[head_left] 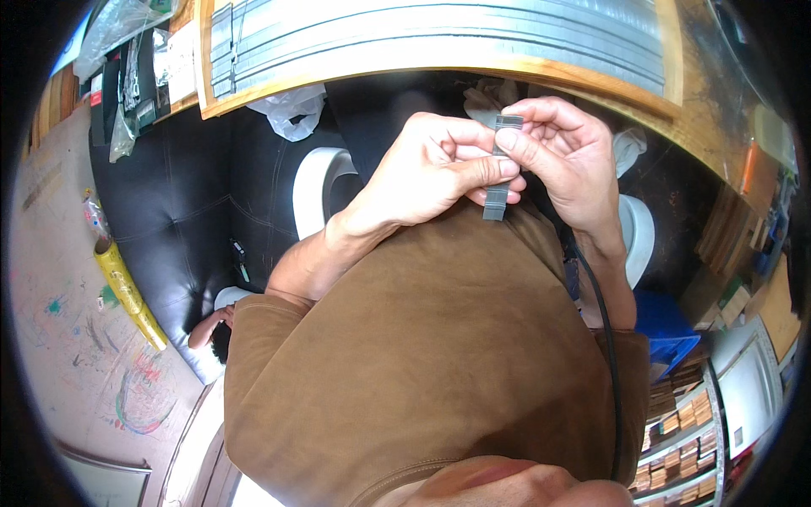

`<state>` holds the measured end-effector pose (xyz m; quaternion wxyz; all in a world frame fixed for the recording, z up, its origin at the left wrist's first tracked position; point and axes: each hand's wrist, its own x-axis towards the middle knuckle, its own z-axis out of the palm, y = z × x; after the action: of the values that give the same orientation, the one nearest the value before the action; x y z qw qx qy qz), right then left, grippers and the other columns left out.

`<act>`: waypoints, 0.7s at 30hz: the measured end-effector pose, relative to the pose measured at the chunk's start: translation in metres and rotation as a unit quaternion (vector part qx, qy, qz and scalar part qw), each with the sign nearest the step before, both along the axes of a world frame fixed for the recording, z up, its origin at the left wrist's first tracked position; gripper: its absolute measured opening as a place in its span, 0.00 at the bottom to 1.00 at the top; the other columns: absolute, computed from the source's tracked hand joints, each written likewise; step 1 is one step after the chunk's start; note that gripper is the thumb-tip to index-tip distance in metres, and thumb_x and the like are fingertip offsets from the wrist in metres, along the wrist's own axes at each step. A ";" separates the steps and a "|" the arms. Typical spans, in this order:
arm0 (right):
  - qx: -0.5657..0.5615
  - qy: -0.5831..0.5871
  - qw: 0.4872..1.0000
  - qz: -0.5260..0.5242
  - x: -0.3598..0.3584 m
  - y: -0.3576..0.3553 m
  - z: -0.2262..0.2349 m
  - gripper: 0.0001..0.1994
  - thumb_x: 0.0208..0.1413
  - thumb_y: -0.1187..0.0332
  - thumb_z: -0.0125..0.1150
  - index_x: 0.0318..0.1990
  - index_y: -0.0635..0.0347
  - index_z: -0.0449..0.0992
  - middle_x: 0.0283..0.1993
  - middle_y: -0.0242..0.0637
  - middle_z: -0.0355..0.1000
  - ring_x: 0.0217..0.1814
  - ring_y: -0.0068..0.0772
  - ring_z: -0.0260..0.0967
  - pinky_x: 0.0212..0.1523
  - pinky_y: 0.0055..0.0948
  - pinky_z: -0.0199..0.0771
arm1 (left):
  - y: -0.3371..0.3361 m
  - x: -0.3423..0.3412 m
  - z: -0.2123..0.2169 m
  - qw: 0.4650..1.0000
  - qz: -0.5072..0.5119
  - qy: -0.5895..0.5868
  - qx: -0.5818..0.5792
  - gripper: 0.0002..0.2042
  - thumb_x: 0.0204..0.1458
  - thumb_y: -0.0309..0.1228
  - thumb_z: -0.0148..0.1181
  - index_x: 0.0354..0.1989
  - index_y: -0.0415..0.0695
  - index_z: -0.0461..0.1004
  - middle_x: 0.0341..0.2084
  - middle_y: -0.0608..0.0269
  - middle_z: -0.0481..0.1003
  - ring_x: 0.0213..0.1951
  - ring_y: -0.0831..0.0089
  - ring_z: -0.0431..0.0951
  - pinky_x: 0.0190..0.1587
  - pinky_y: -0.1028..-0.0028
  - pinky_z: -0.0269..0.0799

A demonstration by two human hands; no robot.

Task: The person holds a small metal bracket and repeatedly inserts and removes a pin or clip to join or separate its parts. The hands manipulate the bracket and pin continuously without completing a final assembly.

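Observation:
A short, narrow grey strip with lines across it (pixel 495 201) is held up in front of my brown shirt, below the near edge of a wooden-framed tray. Its exact kind does not show. My left hand (pixel 435 169) is closed, pinching the strip's middle between thumb and fingers. Near the strip's upper end, my right hand (pixel 568 156) grips it with thumb and forefinger, the other fingers curled. Both sets of fingers nearly touch and cover part of the strip.
The wooden-framed tray (pixel 439 69) holds long grey slats. Beneath it are a black padded seat (pixel 169 177), a white plastic bag (pixel 291 110) and white curved armrests (pixel 317 190). A black cable (pixel 604 313) runs down my right side. Another person's arm (pixel 207 329) shows at left.

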<state>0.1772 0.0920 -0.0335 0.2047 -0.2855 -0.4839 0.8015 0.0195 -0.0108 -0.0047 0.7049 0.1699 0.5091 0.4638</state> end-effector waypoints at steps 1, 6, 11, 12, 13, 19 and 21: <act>-0.003 -0.001 1.000 -0.002 0.000 0.000 0.000 0.12 0.58 0.79 0.62 0.48 0.74 0.74 0.32 0.36 0.72 0.24 0.17 0.73 0.23 0.13 0.76 | 0.000 0.000 0.000 1.000 -0.002 0.002 -0.001 0.10 0.57 0.28 0.64 0.45 0.37 0.80 0.33 0.55 0.83 0.34 0.73 0.84 0.34 0.81 0.78; -0.012 0.000 1.000 -0.003 0.000 0.000 -0.001 0.12 0.59 0.79 0.62 0.48 0.74 0.74 0.32 0.37 0.73 0.25 0.17 0.72 0.25 0.13 0.75 | 0.001 -0.001 0.000 1.000 -0.006 0.007 -0.009 0.10 0.57 0.29 0.64 0.44 0.37 0.80 0.33 0.56 0.83 0.33 0.74 0.84 0.33 0.82 0.77; -0.007 -0.005 1.000 0.010 -0.001 0.000 0.001 0.09 0.60 0.77 0.61 0.45 0.73 0.76 0.32 0.37 0.76 0.26 0.16 0.72 0.26 0.12 0.74 | 0.001 -0.003 0.000 1.000 -0.009 0.006 -0.007 0.10 0.56 0.29 0.65 0.43 0.37 0.80 0.32 0.57 0.83 0.33 0.75 0.83 0.33 0.82 0.76; -0.003 -0.009 1.000 0.016 -0.001 0.000 -0.001 0.08 0.60 0.77 0.61 0.44 0.72 0.76 0.32 0.37 0.76 0.26 0.15 0.72 0.26 0.12 0.74 | 0.001 -0.003 -0.001 1.000 -0.011 0.009 -0.005 0.10 0.56 0.29 0.65 0.43 0.37 0.80 0.32 0.57 0.83 0.33 0.75 0.83 0.33 0.82 0.76; 0.001 -0.013 1.000 0.021 0.000 0.000 -0.002 0.07 0.61 0.76 0.61 0.43 0.72 0.77 0.31 0.37 0.76 0.26 0.15 0.72 0.26 0.13 0.74 | 0.000 -0.003 -0.001 1.000 -0.013 0.013 -0.004 0.10 0.56 0.28 0.65 0.43 0.37 0.80 0.32 0.57 0.83 0.33 0.75 0.83 0.33 0.81 0.76; 0.010 -0.019 1.000 0.011 0.000 0.001 0.002 0.06 0.61 0.75 0.61 0.41 0.71 0.78 0.29 0.37 0.77 0.26 0.15 0.73 0.25 0.13 0.73 | -0.001 0.000 -0.007 1.000 -0.007 0.007 0.014 0.09 0.56 0.28 0.65 0.43 0.37 0.80 0.33 0.57 0.83 0.33 0.76 0.83 0.34 0.82 0.76; 0.007 -0.015 1.000 0.008 -0.001 0.000 0.002 0.06 0.61 0.76 0.61 0.41 0.71 0.78 0.29 0.37 0.77 0.25 0.15 0.73 0.25 0.13 0.73 | 0.000 -0.002 -0.003 1.000 -0.012 0.019 0.005 0.09 0.56 0.28 0.65 0.44 0.37 0.80 0.33 0.57 0.83 0.33 0.76 0.83 0.35 0.82 0.76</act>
<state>0.1762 0.0923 -0.0315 0.1933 -0.2918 -0.4948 0.7954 0.0179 -0.0106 -0.0073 0.6999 0.1885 0.5180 0.4542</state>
